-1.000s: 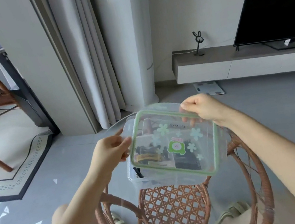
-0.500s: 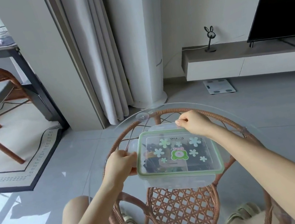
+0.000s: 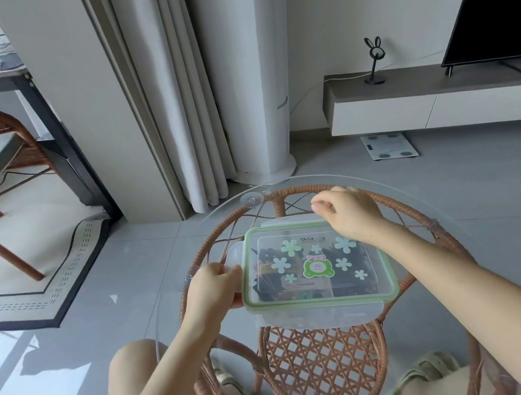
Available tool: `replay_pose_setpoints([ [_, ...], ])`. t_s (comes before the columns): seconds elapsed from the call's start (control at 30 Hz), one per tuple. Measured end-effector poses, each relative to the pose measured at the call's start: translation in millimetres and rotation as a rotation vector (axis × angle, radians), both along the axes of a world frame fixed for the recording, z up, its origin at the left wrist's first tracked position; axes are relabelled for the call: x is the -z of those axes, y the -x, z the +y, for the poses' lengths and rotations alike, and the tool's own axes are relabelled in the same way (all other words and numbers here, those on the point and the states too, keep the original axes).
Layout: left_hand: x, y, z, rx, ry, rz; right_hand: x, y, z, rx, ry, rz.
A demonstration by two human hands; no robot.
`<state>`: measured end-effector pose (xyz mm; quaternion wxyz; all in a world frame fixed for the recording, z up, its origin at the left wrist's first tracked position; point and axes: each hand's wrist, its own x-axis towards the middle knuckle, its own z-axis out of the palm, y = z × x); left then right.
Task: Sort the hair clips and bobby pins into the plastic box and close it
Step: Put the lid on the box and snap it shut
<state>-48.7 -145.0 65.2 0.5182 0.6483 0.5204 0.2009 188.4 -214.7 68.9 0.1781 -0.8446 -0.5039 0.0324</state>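
Trouble from here lies in the latching, I judge, since the sorting looks done: dark clips point(image 3: 264, 259) show through the lid point(image 3: 316, 264), which sits on the box point(image 3: 321, 315). The box stands about the middle of the glass surface point(image 3: 222, 228), a little toward the near edge. The left hand point(image 3: 212, 289) is at the box's left side, its fingers point(image 3: 231, 274) curled and clamped on the left flap point(image 3: 235, 256). The right hand point(image 3: 349, 213) hangs over the far edge of the lid with its fingers point(image 3: 321, 204) curled together; I cannot tell whether they pinch the far flap point(image 3: 291, 219) or only hover by it. If the lid is not seated evenly in its green rim, a flap pressed down on one side could tip the other side up and leave a gap. The glass looks smooth, so a hard sideways push on the left flap may slide the box toward the right edge unless the other hand steadies it. A clip lying high near the rim could also get caught under the seal and keep a flap from snapping home. The near flap and right flap are not clearly visible, so they may be unlatched.
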Motion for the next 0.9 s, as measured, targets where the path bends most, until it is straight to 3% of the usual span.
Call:
replay_pose_setpoints([
  [0.1,2,0,-2,-0.009,-0.008,0.004,-4,7,-34,0.099,-0.070,-0.163],
  [0.2,2,1,-2,-0.020,-0.050,0.032,-4,20,-81,0.255,-0.011,-0.179],
  [0.27,4,1,-3,0.000,-0.216,0.152,1,30,-100,0.277,0.062,-0.171],
  [0.4,10,0,-9,0.161,-0.761,0.420,5,41,-110,0.335,0.103,-0.196],
  [0.47,10,-1,-11,0.252,-0.893,0.513,3,40,-109,0.348,0.143,-0.238],
  [0.67,1,-10,-1,0.473,-0.732,0.744,6,39,-101,0.229,0.205,-0.262],
  [0.9,8,-6,12,0.550,-0.668,0.671,-2,19,-102,0.149,0.207,0.152],
])
